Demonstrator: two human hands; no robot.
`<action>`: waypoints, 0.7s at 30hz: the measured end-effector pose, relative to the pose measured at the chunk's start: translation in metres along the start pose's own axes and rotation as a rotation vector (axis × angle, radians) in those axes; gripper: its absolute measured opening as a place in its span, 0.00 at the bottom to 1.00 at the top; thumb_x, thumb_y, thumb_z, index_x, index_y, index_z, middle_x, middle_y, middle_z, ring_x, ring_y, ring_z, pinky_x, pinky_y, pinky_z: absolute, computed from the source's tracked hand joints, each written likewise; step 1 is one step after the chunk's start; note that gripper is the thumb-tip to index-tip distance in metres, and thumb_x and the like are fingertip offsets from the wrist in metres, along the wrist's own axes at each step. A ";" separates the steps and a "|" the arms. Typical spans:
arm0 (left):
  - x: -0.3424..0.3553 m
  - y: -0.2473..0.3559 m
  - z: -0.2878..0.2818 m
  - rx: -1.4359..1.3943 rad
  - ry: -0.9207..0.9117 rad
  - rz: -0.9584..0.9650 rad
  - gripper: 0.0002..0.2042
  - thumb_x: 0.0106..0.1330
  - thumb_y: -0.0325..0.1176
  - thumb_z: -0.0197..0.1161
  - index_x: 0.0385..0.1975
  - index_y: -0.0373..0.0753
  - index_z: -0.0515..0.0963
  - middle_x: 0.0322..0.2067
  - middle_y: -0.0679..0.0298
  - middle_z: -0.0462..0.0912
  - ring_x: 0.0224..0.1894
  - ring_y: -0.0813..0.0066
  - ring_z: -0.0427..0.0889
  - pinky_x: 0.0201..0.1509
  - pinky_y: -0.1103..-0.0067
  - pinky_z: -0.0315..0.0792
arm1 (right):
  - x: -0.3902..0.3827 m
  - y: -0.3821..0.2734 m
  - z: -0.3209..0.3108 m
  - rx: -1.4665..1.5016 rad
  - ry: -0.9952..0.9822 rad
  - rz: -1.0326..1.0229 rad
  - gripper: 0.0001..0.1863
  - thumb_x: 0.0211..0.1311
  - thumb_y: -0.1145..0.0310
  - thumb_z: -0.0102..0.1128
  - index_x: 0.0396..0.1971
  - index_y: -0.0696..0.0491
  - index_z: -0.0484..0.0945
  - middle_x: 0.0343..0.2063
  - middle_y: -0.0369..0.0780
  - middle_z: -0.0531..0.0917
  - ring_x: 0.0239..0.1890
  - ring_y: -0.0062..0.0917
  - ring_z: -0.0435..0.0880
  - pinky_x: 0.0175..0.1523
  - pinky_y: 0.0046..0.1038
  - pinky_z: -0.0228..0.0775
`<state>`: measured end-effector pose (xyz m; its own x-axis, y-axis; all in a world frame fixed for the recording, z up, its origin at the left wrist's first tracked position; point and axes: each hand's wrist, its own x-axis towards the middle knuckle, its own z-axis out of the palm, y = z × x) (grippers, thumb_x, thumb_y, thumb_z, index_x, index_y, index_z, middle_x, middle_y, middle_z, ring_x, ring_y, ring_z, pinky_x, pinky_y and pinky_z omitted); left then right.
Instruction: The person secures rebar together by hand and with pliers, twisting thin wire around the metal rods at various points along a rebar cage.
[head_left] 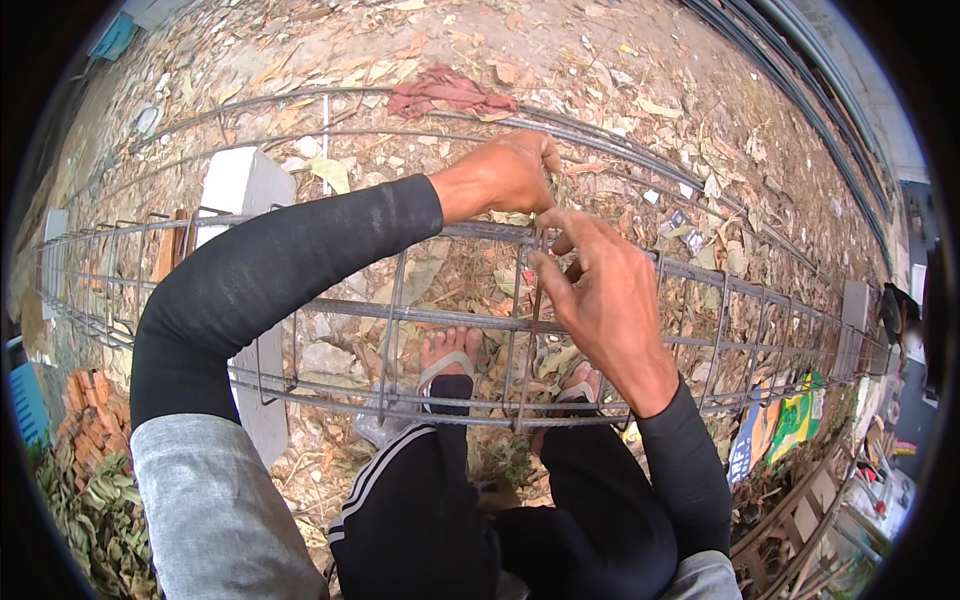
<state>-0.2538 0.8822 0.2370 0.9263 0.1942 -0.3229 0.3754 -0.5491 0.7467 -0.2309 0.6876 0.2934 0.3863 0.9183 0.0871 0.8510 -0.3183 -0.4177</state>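
A long steel rebar cage (440,313) crosses in front of me from left to right, with square stirrups spaced along its lengthwise bars. Over its far top bar, my left hand (505,172) is closed with its fingers curled down. Whatever those fingers hold is hidden. My right hand (610,290) is closed at a rusty stirrup (530,350), thumb and fingertips around its upper part beside the far bar. The fingertips of both hands nearly meet there.
A pale concrete block (240,185) supports the cage on the left. Loose bars and a red cloth (445,92) lie beyond it on leaf-littered ground. Bricks (95,425) are piled at lower left; a colourful sack (790,415) lies at right. My sandalled feet (455,355) stand beneath the cage.
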 end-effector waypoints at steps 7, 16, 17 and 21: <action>-0.021 0.009 0.008 -0.655 0.016 -0.042 0.32 0.65 0.23 0.52 0.71 0.37 0.54 0.71 0.39 0.53 0.64 0.60 0.71 0.56 0.76 0.77 | 0.046 0.077 0.004 0.468 -0.206 0.318 0.25 0.61 0.53 0.67 0.48 0.61 0.84 0.30 0.50 0.87 0.30 0.33 0.86 0.38 0.38 0.76; -0.044 0.004 0.024 -0.518 0.201 0.207 0.43 0.67 0.29 0.56 0.76 0.36 0.35 0.76 0.43 0.36 0.79 0.55 0.37 0.79 0.67 0.42 | 0.083 0.091 0.009 0.630 -0.447 0.290 0.20 0.56 0.59 0.73 0.43 0.58 0.87 0.26 0.42 0.86 0.26 0.22 0.80 0.35 0.28 0.73; -0.046 0.004 0.026 -0.439 0.257 0.239 0.43 0.67 0.31 0.57 0.76 0.35 0.36 0.75 0.42 0.39 0.78 0.54 0.41 0.78 0.67 0.46 | 0.085 0.091 0.005 0.560 -0.485 0.281 0.16 0.59 0.60 0.72 0.41 0.55 0.88 0.30 0.41 0.88 0.27 0.18 0.81 0.35 0.25 0.75; -0.055 0.004 0.026 -0.091 0.274 0.058 0.38 0.67 0.35 0.60 0.74 0.35 0.50 0.71 0.41 0.58 0.72 0.53 0.61 0.71 0.66 0.61 | 0.085 0.092 0.007 0.578 -0.447 0.250 0.14 0.57 0.61 0.73 0.35 0.56 0.88 0.26 0.38 0.86 0.25 0.17 0.79 0.32 0.23 0.71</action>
<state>-0.3047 0.8480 0.2421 0.9156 0.3843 -0.1184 0.3119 -0.4928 0.8123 -0.1224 0.7383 0.2561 0.2574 0.8823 -0.3940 0.3891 -0.4679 -0.7935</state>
